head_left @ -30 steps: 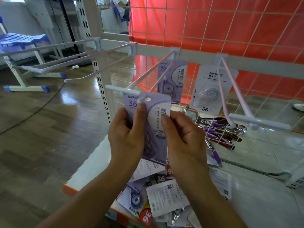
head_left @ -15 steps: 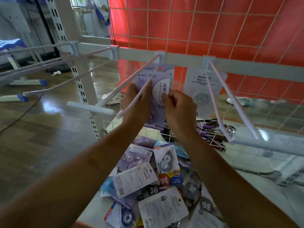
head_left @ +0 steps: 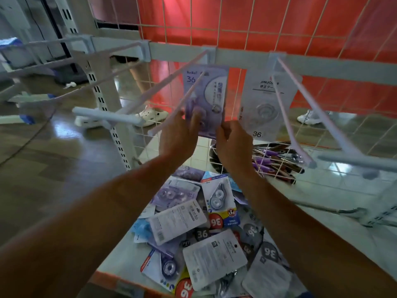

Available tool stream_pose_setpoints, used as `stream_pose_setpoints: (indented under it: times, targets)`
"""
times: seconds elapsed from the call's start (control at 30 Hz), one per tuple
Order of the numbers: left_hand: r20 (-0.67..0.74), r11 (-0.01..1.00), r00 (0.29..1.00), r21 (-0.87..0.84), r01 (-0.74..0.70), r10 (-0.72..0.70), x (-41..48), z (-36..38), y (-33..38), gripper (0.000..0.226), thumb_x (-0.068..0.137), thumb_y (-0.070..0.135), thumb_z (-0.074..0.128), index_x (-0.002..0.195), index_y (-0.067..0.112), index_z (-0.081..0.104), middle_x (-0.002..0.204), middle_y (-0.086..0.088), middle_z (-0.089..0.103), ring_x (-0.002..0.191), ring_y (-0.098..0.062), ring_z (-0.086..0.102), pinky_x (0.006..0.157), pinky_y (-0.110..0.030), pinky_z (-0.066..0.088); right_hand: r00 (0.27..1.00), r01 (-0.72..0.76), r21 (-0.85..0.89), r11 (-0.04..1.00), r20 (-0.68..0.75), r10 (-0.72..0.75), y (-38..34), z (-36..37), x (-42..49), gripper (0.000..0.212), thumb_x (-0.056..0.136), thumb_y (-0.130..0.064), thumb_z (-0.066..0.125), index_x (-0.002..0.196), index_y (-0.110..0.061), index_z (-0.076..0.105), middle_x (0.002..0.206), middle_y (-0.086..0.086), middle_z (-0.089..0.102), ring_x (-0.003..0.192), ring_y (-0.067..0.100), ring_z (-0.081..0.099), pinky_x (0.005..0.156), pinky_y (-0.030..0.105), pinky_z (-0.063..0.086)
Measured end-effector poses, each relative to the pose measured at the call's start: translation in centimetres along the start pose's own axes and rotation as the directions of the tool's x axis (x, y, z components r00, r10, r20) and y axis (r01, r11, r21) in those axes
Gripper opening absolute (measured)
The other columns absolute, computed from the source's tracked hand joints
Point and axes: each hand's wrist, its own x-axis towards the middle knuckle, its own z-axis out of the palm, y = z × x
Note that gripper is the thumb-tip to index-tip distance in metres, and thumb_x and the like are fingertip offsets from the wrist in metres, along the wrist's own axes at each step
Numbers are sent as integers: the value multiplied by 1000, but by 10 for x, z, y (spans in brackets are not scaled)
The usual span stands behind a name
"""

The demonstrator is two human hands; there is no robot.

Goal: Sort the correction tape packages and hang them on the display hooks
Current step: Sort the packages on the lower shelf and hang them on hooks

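**While both hands grip its lower edge, purple "36" card hangs on the hook**

Though motion-blurred, the purple correction tape package (head_left: pixel 211 89) reads "36" at top left. A short brand word above that is too smeared to read, and a vertical column of Chinese characters sits on a pale oval. Flat glossy card, clear blister bulge low down. It hangs just above the hands, far back by the white crossbar (head_left: pixel 333 67). The thin wire of the display hook (head_left: pixel 178 104) crosses its top edge; the hang-hole is not visible.

Left hand (head_left: pixel 178 136): fingers and thumb curled onto the card's lower left, over the blister. Right hand (head_left: pixel 233 145): pinching the lower right corner.

Up and right of the right hand, a grey-white package (head_left: pixel 262 100) hangs by a second hook (head_left: pixel 285 117). It is printed "JINUO", a Chinese line, and "36" at the bottom, with a round clear blister.

Below the forearms, a loose pile of packages (head_left: pixel 214 254) lies on the pale shelf (head_left: pixel 322 222). These are rounded-corner cards, some face down showing small print and barcodes. Red circles read "36", there is a "PET" badge, and tape dispensers sit under plastic.

Right of the right wrist, a wire basket (head_left: pixel 272 166) holds purple-handled items. Behind the hands, a white wire grid (head_left: pixel 247 29) stands over red backing.
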Motion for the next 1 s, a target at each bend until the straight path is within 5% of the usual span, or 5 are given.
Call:
stream_pose_setpoints:
  times: [0.27, 0.47, 0.63, 0.8, 1.0]
  targets:
    - [406, 904, 911, 414, -107, -78, -129, 30, -53, 42, 96, 34, 48, 133, 17, 40, 133, -6, 49, 118, -21, 47, 95, -34, 44, 924, -12, -330, 944, 356, 136, 101, 13, -116, 22, 86, -11, 52, 104, -14, 65, 107, 10, 67, 92, 22, 64, 74, 27, 52]
    - [824, 862, 547, 379, -337, -149, -208, 40, -84, 64, 85, 51, 57, 141, 29, 34, 152, 1, 26, 135, -23, 31, 107, -39, 34, 741, 115, -568, 815, 595, 310, 148, 3, -207, 34, 87, -30, 58, 120, -21, 57, 120, -1, 59, 112, 17, 57, 93, 27, 45]
    - [868, 768, 392, 468, -438, -306, -232, 47, -94, 97, 77, 50, 69, 149, 30, 7, 160, -8, -2, 145, -35, 3, 117, -51, 12, 765, 196, -637, 746, 575, 290, 162, 1, -238, 77, 18, -31, 92, 92, -20, 75, 95, 3, 72, 85, 20, 71, 60, 31, 59]
    - [839, 724, 406, 528, -444, -362, -240, 51, -91, 93, 83, 36, 67, 151, 25, 4, 158, -13, 1, 143, -37, 8, 118, -50, 10, 804, 209, -649, 732, 539, 249, 160, -4, -232, 66, 26, -28, 93, 88, -28, 71, 95, -4, 71, 86, 20, 70, 57, 40, 57]
    - [828, 780, 397, 531, -331, -396, -237, 58, -86, 83, 83, 27, 62, 149, 21, 10, 155, -15, 11, 140, -39, 16, 114, -47, 23, 756, 212, -635, 743, 588, 288, 165, -15, -221, 46, 90, -28, 53, 134, -31, 40, 146, -12, 36, 138, 18, 28, 103, 43, 31]
